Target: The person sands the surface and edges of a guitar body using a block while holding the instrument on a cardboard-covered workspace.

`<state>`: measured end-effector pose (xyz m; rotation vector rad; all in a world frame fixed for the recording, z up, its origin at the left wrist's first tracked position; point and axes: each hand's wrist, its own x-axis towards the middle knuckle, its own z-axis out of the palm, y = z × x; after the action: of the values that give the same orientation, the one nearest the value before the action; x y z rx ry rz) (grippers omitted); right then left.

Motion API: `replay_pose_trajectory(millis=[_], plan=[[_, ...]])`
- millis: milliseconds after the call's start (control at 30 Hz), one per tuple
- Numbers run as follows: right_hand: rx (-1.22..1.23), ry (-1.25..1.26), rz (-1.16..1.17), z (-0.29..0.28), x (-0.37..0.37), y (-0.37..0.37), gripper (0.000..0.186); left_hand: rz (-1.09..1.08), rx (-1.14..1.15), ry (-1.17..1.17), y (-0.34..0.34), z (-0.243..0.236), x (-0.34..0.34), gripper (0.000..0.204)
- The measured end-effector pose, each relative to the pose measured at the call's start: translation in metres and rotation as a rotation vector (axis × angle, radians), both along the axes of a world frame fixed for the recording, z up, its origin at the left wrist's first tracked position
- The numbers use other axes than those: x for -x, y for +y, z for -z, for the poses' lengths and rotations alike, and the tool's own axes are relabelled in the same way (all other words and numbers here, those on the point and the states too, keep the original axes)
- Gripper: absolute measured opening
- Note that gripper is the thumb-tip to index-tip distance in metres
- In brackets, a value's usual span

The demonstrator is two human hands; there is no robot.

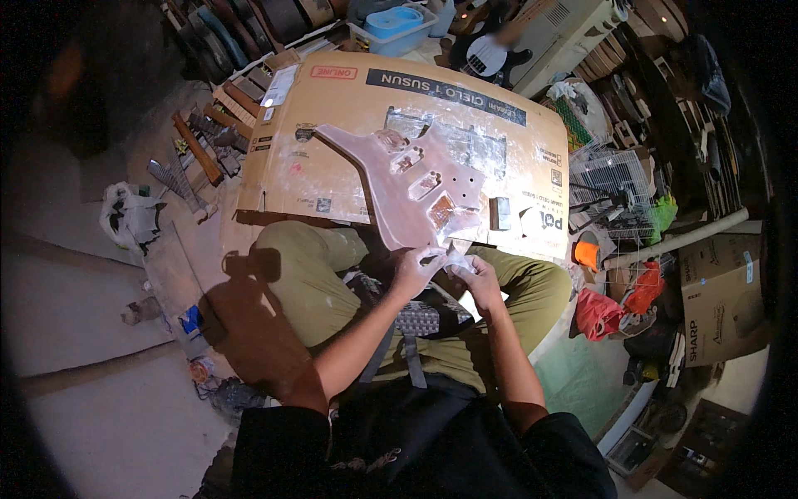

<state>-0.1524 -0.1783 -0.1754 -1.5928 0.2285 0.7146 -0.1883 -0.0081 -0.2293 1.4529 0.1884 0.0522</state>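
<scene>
A pinkish electric guitar body (384, 179) lies on the flat cardboard in front of my crossed legs. Cut-outs and pickup cavities show in its face, and its near end reaches my lap. Close to that end, my left hand (413, 272) and my right hand (480, 281) pinch a small, light-grey sheet (455, 259) between them. It looks creased or folded, like a piece of sandpaper, and my fingers hide part of it. A small dark block (499, 214) rests on the cardboard, right of the guitar body.
The printed cardboard (274, 175) covers the floor ahead. Wooden pieces (198, 150) lie at left, near a white plastic bag (133, 214). A wire rack (613, 187), red bags (600, 314) and a cardboard box (725, 295) stand at right. Behind are a blue tub (394, 22) and a black-and-white guitar (486, 55).
</scene>
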Motion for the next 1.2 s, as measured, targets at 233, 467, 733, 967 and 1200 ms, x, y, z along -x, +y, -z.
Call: replay_pose_trajectory(millis=[233, 467, 733, 967, 1200], plan=[[0.016, -0.005, 0.030, 0.012, 0.000, 0.004, 0.016, 0.253, 0.073, 0.002, 0.005, -0.010, 0.006, 0.028], [0.048, 0.018, 0.094, 0.025, -0.002, 0.002, 0.022, 0.368, -0.045, 0.106, -0.004, 0.012, 0.001, 0.028], [-0.204, 0.073, 0.136, 0.057, 0.004, -0.005, 0.020, 0.170, -0.040, 0.180, -0.018, 0.029, 0.004, 0.031], [0.120, -0.153, 0.009, 0.096, -0.036, -0.035, 0.016, -0.126, -0.514, 0.207, -0.014, 0.036, 0.018, 0.024], [0.233, -0.349, -0.027, 0.080, -0.107, -0.040, 0.020, -0.767, -0.272, 0.362, 0.015, 0.076, 0.004, 0.049]])
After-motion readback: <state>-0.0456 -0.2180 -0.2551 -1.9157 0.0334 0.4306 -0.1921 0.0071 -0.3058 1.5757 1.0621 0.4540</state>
